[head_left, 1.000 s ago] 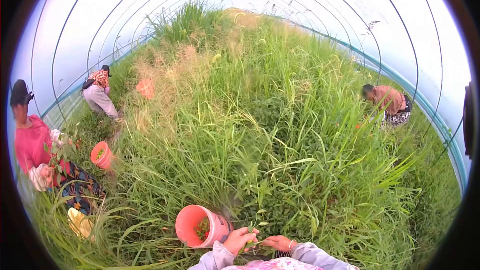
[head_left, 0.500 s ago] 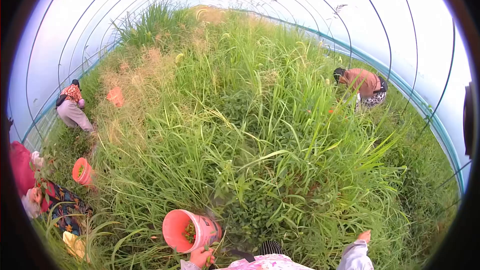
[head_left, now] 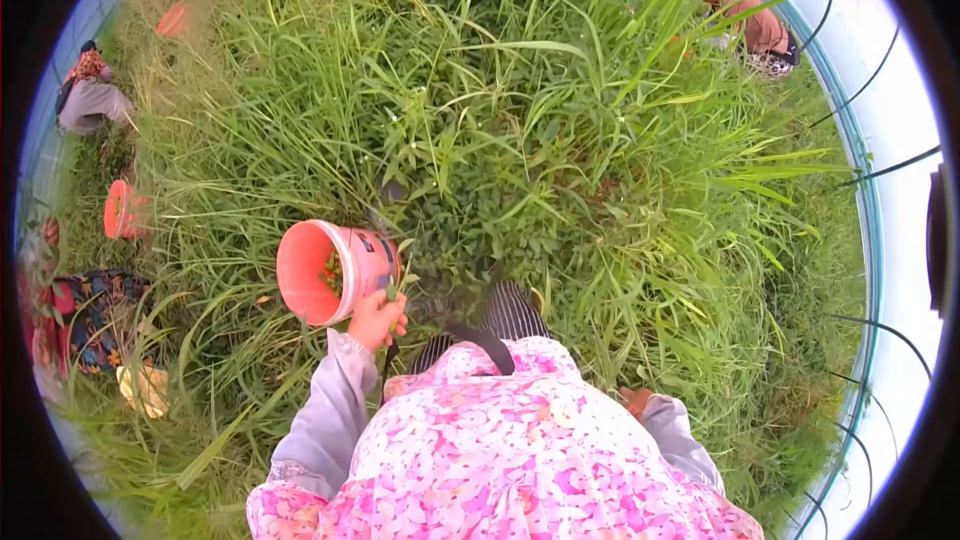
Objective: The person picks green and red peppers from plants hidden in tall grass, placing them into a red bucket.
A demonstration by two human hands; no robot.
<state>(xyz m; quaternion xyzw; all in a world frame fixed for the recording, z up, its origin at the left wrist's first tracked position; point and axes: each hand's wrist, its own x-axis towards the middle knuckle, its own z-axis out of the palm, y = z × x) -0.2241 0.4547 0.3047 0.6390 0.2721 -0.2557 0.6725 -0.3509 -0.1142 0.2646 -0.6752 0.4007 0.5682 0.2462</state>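
Fingers [head_left: 395, 308] of L hand [head_left: 377, 321] pinch green sprig [head_left: 391, 292] at 5 o'clock of bucket [head_left: 300, 275]; loose grip could drop it into grass [head_left: 250, 170]

Head-worn fisheye, steeply down onto bucket [head_left: 300, 280]

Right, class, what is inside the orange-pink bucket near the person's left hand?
The bucket lies tipped, its mouth facing the camera. Small green and red pieces sit deep inside. What kind they are is too small to tell, and its wall hides any beneath them.
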